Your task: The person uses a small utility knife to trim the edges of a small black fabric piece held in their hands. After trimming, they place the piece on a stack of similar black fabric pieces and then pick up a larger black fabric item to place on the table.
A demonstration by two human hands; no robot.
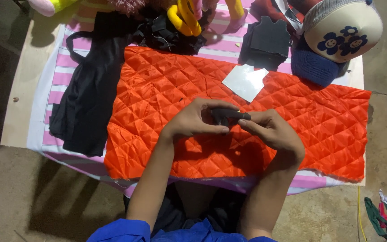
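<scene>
Both hands meet over the middle of the orange quilted fabric sheet (211, 112), which covers most of the bench (19, 85) and reaches its near edge. The left hand (198, 121) and the right hand (269, 130) together pinch a small dark piece of material (225, 115) between thumbs and fingertips, holding it just above the quilt. A pink-and-white striped cloth (54, 78) lies under the quilt. A black garment (86, 103) drapes along the quilt's left side. A pale grey cut-out panel (245, 81) rests on the quilt toward the far edge, near a black cut fabric shape (267, 42). At the far right corner sits a cream cap with blue flower faces (341, 29).
</scene>
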